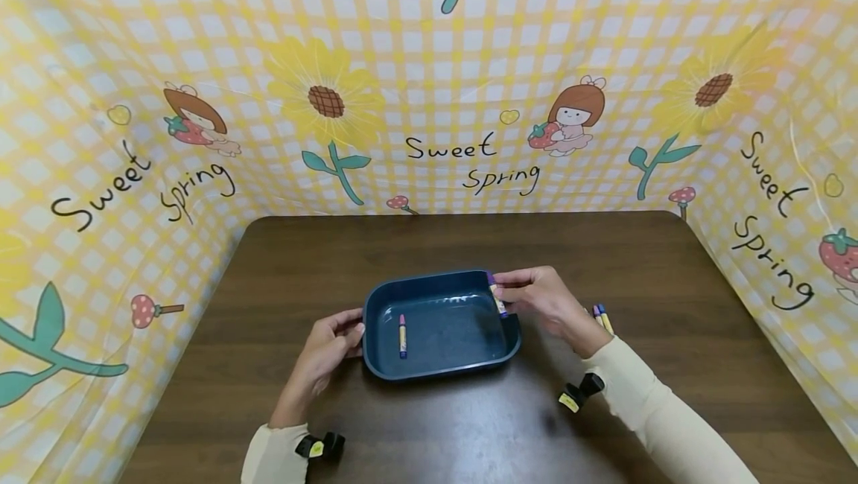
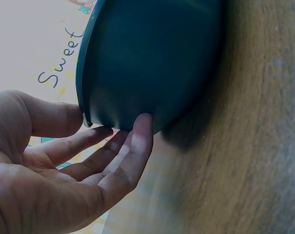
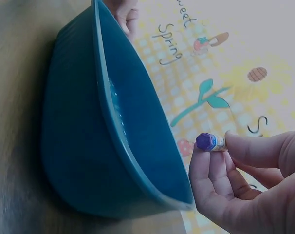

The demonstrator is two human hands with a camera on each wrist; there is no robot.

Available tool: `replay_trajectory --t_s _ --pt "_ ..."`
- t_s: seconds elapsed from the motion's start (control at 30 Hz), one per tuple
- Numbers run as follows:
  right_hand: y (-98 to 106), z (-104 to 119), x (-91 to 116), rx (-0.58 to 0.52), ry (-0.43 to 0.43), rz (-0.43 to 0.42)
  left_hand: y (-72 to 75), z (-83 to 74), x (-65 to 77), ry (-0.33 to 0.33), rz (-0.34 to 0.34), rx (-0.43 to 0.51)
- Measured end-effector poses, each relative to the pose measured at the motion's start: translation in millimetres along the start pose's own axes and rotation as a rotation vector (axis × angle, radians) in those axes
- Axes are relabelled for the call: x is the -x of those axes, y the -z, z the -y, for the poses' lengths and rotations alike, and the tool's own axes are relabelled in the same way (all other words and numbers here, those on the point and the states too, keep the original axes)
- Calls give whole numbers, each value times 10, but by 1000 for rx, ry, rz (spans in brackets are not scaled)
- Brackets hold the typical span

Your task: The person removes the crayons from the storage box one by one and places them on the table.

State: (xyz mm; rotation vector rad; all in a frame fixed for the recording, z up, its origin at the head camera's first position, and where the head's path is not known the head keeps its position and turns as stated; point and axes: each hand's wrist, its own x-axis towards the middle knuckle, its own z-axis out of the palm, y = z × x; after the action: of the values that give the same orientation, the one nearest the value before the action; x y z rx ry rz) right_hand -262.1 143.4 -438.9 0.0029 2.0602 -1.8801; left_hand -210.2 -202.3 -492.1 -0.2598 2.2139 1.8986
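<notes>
A dark blue rectangular tray with raised walls stands on the table. My left hand grips its left end, the thumb at the rim and the fingers against the outer wall, as the left wrist view shows. One crayon with a pink tip, pale wrapper and dark blue end lies inside, toward the left. At the tray's right end, my right hand pinches a purple crayon with a pale wrapper between thumb and fingers. In the head view this crayon appears over the right rim.
More crayons lie on the brown wooden table right of my right hand, partly hidden behind the wrist. A yellow checked cloth with printed flowers and words surrounds the back and sides. A black wrist camera sits at the right sleeve.
</notes>
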Motion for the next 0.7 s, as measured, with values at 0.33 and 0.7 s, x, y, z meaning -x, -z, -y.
replay_trajectory --t_s 0.33,0.7 --pt "269 -44 71 -92 12 -27 23 -4 -11 3 -1 -8" --pt "594 -180 191 -83 11 -77 8 3 -10 3 -1 2"
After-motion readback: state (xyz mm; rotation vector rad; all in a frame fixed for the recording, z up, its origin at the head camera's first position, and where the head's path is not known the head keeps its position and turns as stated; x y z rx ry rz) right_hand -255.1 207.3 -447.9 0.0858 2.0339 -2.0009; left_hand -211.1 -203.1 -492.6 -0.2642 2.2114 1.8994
